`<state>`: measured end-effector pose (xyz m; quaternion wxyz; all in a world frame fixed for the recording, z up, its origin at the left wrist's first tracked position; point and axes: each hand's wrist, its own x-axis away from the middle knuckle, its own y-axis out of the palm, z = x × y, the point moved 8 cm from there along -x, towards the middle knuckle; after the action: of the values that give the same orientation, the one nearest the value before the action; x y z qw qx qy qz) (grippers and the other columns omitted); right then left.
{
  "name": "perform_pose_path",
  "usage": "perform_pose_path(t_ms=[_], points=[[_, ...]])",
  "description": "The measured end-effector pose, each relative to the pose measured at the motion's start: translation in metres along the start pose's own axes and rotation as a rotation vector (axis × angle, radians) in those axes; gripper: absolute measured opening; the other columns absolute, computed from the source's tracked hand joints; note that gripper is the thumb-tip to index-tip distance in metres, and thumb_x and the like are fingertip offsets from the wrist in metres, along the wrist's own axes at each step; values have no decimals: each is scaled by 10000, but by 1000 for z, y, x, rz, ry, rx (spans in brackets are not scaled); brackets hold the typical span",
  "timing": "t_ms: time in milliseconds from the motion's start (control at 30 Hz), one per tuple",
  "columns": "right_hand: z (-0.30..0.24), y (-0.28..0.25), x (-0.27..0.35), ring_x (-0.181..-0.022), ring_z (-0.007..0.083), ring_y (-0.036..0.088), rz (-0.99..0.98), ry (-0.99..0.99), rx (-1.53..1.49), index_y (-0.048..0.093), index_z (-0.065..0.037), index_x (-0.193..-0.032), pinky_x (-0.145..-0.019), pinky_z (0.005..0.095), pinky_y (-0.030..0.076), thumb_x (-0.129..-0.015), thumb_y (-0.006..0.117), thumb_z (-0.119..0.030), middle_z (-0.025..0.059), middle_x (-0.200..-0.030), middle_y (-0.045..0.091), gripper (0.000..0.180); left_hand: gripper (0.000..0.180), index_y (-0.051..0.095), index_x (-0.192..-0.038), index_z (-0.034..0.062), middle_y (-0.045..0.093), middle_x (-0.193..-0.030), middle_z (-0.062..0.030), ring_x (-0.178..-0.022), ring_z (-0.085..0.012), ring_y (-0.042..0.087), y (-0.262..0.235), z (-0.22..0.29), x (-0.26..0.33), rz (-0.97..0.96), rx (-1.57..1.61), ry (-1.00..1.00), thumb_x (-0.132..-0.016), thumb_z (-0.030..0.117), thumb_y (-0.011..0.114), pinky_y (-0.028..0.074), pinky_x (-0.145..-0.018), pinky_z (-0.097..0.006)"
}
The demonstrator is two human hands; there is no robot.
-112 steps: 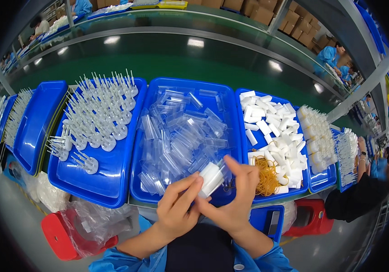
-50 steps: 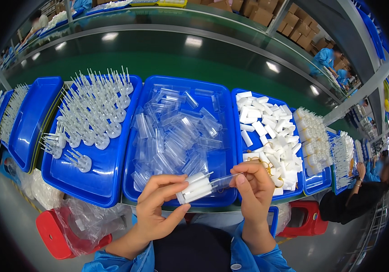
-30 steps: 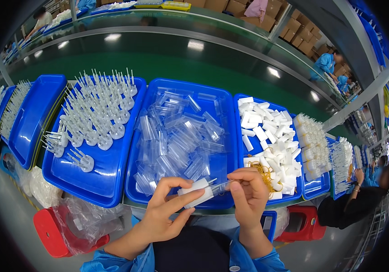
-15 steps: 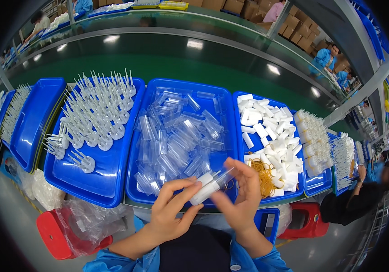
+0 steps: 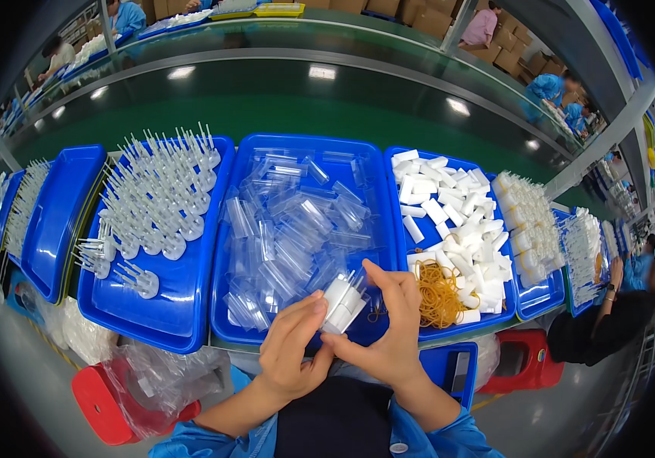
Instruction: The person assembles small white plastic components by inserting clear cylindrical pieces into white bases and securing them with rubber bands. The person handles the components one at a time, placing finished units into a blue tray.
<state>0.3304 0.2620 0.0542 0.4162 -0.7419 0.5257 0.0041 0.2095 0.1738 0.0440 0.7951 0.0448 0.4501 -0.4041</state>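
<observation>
Above the near edge of the middle tray, my left hand (image 5: 291,347) is closed on a bundle of white blocks (image 5: 341,307) with thin pale prongs standing out of its top. Its fingers and thumb press the left side. My right hand (image 5: 392,328) curves round the other side, thumb at the bottom and index finger up by the prong tips. Clear plastic around the prongs is too small to make out well. Behind the hands, the blue middle tray (image 5: 220,309) bears a heap of clear plastic sleeves (image 5: 297,233).
To the left, a blue tray (image 5: 175,317) carries white pronged pieces (image 5: 159,191) on round bases. The right tray (image 5: 411,244) holds white blocks (image 5: 453,210) and tan rubber bands (image 5: 438,296). Beyond runs a green conveyor belt (image 5: 266,103). Red stools (image 5: 98,401) stand below; co-workers sit around.
The bundle has turned more upright. My right hand has come in from the right, its thumb now against the bundle's lower end. The clear piece at its fingertips shows less than before.
</observation>
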Motion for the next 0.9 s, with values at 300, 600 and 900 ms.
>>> perform_pose_path(t_ms=[300, 600, 900], points=[[-16, -11, -6, -1046, 238, 542, 3, -153, 1, 663, -59, -1163, -1002, 439, 297, -663, 837, -282, 69, -1032, 590, 575, 572, 565, -1219, -60, 656, -1121, -220, -1026, -327, 665, -1, 0, -2, -17, -59, 28, -703, -17, 808, 566, -768, -323], [17, -18, -20, -1188, 339, 496, -394, -303, 301, 719, -107, -872, -1022, 503, 323, -718, 735, -100, 68, -1074, 581, 156, 452, 600, -1164, -61, 587, -1145, -231, -1059, -315, 650, -15, -30, -2, 60, 211, -184, -739, -32, 754, 600, -713, -274], [24, -27, -25, -960, 165, 597, -227, -147, -7, 732, -134, -850, -904, 405, 328, -783, 734, -122, -12, -904, 654, 69, 446, 595, -1194, -86, 500, -1307, -252, -1109, -305, 604, -10, -39, 1, -43, 775, -512, -766, -16, 700, 479, -965, -366]])
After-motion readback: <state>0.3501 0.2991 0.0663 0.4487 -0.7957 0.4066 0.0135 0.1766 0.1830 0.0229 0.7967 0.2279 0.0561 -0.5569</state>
